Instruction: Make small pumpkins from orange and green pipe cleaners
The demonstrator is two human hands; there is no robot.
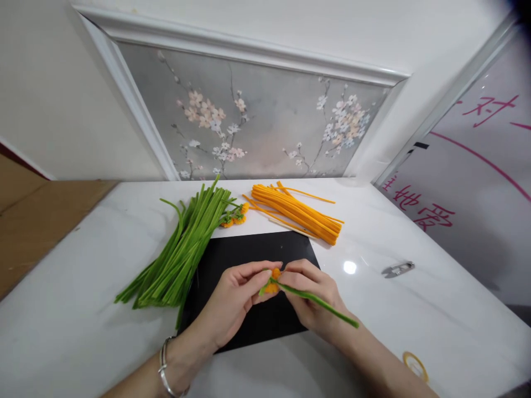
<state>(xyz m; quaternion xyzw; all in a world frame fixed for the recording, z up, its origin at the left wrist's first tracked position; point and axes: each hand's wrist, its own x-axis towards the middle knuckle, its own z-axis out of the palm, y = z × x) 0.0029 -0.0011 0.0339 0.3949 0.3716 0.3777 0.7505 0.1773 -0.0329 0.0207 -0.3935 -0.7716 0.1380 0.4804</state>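
Note:
Over a black mat (244,249), both hands meet around a small orange flower (272,287) made of fuzzy pipe cleaner. My left hand (236,296) pinches the flower's left side, where a short green end pokes out. The fingers of my right hand (311,290) close on a green pipe cleaner (321,301) at the flower; its long free end slants down to the right across that hand. Part of the flower is hidden by the fingertips. Behind the hands lie a few finished orange flowers (239,219) with green parts.
A thick bundle of green pipe cleaners (178,254) lies left of the mat. An orange bundle (298,213) sits at the back, a thin pale stick (290,226) beside it. Thread snips (398,269) and a yellow tape ring (415,366) are at right. Cardboard (53,215) covers the far left.

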